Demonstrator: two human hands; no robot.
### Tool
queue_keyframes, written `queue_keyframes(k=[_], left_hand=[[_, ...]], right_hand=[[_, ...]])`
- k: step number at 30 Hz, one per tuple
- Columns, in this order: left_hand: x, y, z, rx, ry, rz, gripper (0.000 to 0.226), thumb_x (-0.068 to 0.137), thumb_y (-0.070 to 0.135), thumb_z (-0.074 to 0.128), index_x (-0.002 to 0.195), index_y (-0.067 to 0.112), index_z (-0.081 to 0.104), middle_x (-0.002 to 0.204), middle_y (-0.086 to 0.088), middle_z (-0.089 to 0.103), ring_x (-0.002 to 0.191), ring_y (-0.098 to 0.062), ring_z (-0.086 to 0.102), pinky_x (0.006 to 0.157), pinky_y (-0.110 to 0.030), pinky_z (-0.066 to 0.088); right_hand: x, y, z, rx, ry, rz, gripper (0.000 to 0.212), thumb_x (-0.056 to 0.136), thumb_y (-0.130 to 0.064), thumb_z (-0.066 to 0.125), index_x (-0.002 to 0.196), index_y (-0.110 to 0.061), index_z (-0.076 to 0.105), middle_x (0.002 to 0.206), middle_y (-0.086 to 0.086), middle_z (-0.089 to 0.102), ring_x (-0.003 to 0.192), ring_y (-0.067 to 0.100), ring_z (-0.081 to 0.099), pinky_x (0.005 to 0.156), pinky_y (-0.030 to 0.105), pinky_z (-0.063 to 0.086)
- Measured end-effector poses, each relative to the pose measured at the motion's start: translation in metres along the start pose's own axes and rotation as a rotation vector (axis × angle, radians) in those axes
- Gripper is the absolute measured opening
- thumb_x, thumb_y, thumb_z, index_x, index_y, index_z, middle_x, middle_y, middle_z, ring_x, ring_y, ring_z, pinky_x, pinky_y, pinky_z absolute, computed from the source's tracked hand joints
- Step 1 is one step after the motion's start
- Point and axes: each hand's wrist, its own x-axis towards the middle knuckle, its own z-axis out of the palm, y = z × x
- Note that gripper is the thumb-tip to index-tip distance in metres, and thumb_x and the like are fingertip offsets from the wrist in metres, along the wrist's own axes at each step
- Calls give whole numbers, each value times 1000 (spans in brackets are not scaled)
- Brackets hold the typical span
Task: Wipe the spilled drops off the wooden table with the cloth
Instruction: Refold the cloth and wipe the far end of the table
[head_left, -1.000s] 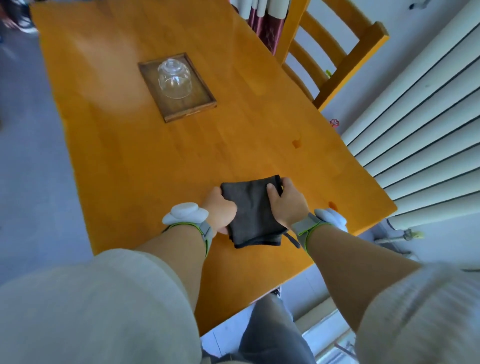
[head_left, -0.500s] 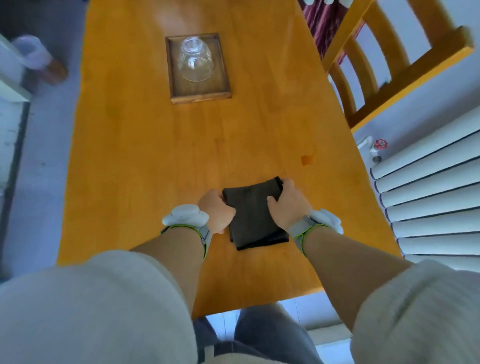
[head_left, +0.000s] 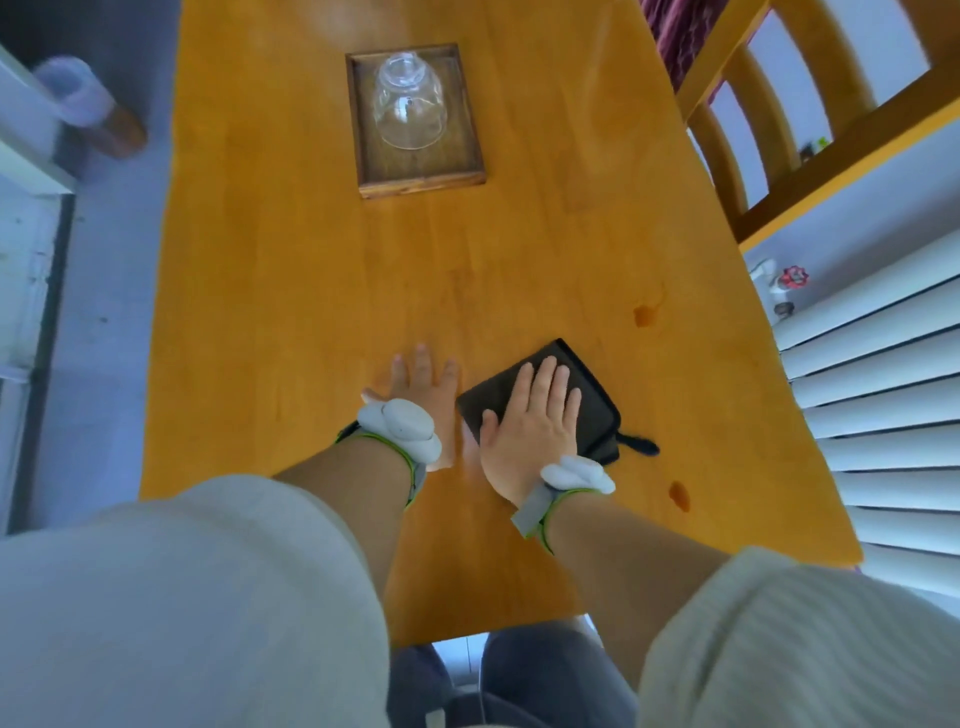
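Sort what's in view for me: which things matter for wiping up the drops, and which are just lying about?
Part of the job:
- dark cloth, flat under the right hand
- far drop beyond the cloth
- near drop by the right wrist
- wooden table
- left hand, flat on the wood

Just lying about:
- wooden tray
- upturned glass on it
- chair

The right hand (head_left: 530, 415) is lying flat, fingers spread, on a folded dark cloth (head_left: 582, 400) on the wooden table (head_left: 291, 312). The left hand (head_left: 426, 384) is resting flat on the bare wood just left of the cloth. One drop (head_left: 644, 314) is sitting beyond the cloth's far corner, another (head_left: 679, 493) nearer the body, right of the right wrist. Far beyond both hands, a glass (head_left: 409, 101) is standing upside down on a small tray (head_left: 470, 171).
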Motion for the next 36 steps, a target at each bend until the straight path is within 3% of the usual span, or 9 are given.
queue_keyframes(k=[3,6,9,12,18,24,27,32,36], left_hand=[[0,-4,-4,77,-40,-1,125,76,40,81,155,29,-15,161,-6,-27,148,-39,-15,110,-72,18],[2,-4,-2,98,-90,14,135,72,45,84,154,25,-21,159,-9,-31,147,-43,-17,110,-69,23],[7,-6,-1,108,-102,36,137,70,43,86,154,22,-21,158,-10,-33,146,-46,-17,110,-64,29],[11,-6,-1,107,-107,28,139,68,42,88,154,23,-19,158,-8,-33,146,-45,-17,108,-67,30],[15,-8,1,133,-133,35,139,69,43,87,153,25,-22,157,-7,-36,146,-45,-17,106,-67,33],[18,-8,2,127,-148,32,140,67,42,88,153,26,-21,156,-7,-37,146,-45,-19,106,-69,32],[17,-8,1,128,-146,27,140,67,43,88,154,26,-21,157,-7,-35,146,-45,-18,105,-68,33],[16,-8,1,139,-144,40,139,69,44,87,154,26,-21,157,-7,-36,146,-45,-18,106,-68,33],[16,-10,4,132,-138,41,140,68,44,87,154,26,-21,157,-7,-35,146,-45,-17,105,-68,33]], right_hand=[[2,28,-3,-65,-19,-261,75,98,-45,32,158,-8,5,166,14,-3,152,29,-7,122,44,-10],[1,34,-8,-11,72,-182,72,97,-43,29,158,-9,12,166,14,3,153,29,-1,123,43,-7],[2,13,0,63,133,47,70,101,-46,21,156,-3,14,164,21,6,152,34,1,123,47,-1],[5,4,5,42,130,108,73,101,-49,15,156,-1,13,163,24,7,152,37,1,123,50,1],[17,82,-8,-147,85,-248,73,101,-55,18,158,-8,14,165,14,6,153,28,0,123,44,0],[53,37,-9,-72,110,-59,75,97,-50,16,158,-6,10,165,18,2,152,33,-2,123,50,0],[32,28,0,-93,102,-222,73,100,-52,21,157,-6,16,164,19,8,152,34,2,123,51,4],[25,75,-4,-165,66,-472,70,101,-53,24,158,-11,16,165,14,8,153,29,-1,123,48,6],[47,69,-12,-164,76,-334,71,100,-53,20,158,-12,13,166,12,6,153,28,-1,123,47,2]])
